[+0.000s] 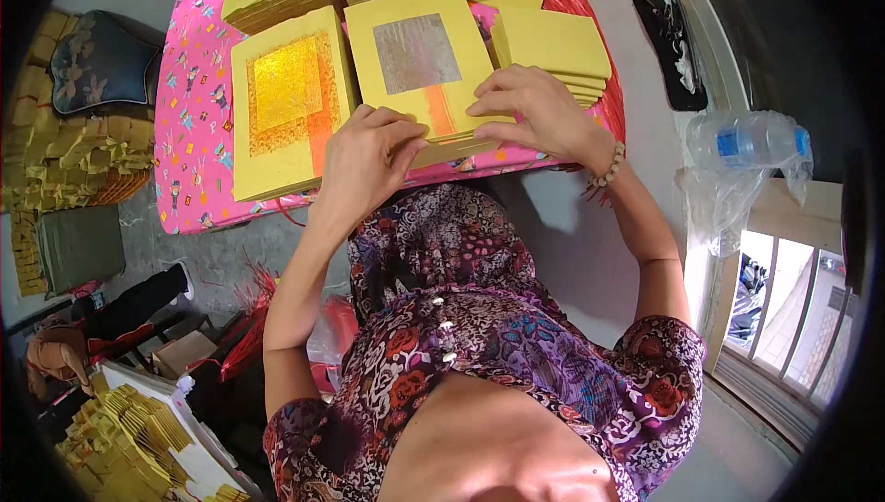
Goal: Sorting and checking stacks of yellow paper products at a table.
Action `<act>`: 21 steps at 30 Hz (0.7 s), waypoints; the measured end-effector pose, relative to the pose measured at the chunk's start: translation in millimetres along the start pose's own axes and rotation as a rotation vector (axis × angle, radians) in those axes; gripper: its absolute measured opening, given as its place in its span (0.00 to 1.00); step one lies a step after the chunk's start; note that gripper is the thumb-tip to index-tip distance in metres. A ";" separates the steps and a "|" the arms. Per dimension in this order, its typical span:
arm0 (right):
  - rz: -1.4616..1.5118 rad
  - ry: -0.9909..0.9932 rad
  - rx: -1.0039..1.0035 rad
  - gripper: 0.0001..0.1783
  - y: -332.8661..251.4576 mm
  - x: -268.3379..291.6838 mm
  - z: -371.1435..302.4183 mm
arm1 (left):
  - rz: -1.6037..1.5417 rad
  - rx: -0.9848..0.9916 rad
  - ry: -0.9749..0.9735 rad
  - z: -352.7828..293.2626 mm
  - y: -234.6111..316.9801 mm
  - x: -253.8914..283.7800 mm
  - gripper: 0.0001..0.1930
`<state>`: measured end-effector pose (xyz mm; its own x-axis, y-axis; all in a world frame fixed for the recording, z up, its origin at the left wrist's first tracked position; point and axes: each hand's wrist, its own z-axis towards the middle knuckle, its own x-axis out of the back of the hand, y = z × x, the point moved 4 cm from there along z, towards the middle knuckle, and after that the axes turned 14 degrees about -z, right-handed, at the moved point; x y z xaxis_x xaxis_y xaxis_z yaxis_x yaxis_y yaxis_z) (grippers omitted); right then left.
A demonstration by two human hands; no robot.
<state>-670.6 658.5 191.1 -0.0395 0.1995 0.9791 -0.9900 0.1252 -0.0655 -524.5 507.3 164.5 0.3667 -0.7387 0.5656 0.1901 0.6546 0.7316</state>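
Note:
A stack of yellow joss paper with a silver square and an orange stripe lies in front of me on the table. My left hand is closed, its thumb and fingertips pinching the near edge of the top paper at the left corner. At the same edge, further right, my right hand has curled fingers over the paper with the thumb below. Its wrist wears a beaded bracelet. Touching the left side is another yellow stack with a gold square.
Further stacks of yellow paper stand to the right and at the back of the pink patterned table. A plastic bottle in clear wrap is by the barred window. Folded yellow papers lie lower left, near a blue cushion higher up.

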 end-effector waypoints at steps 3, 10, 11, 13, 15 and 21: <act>0.043 -0.008 -0.003 0.12 2.7 -1.3 1.3 | 0.024 0.029 -0.023 2.1 0.7 0.9 0.08; 0.094 -0.014 -0.016 0.11 4.8 -2.1 2.3 | 0.036 0.084 -0.038 5.1 0.8 2.9 0.07; 0.094 -0.014 -0.018 0.11 5.5 -2.3 2.4 | 0.042 0.085 -0.042 5.5 0.6 2.8 0.07; 0.098 -0.010 -0.017 0.12 6.2 -2.5 3.0 | 0.042 0.089 -0.046 6.2 -0.4 3.2 0.07; 0.109 -0.015 -0.023 0.13 5.7 -1.7 3.8 | 0.042 0.094 -0.049 6.5 -1.3 3.5 0.08; 0.134 -0.046 -0.041 0.13 5.6 -1.3 5.6 | 0.036 0.101 -0.038 7.6 -1.1 4.4 0.08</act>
<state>-676.8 653.5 190.5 -0.1779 0.1729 0.9687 -0.9691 0.1400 -0.2030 -530.0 502.1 169.1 0.3361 -0.7220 0.6047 0.0845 0.6626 0.7442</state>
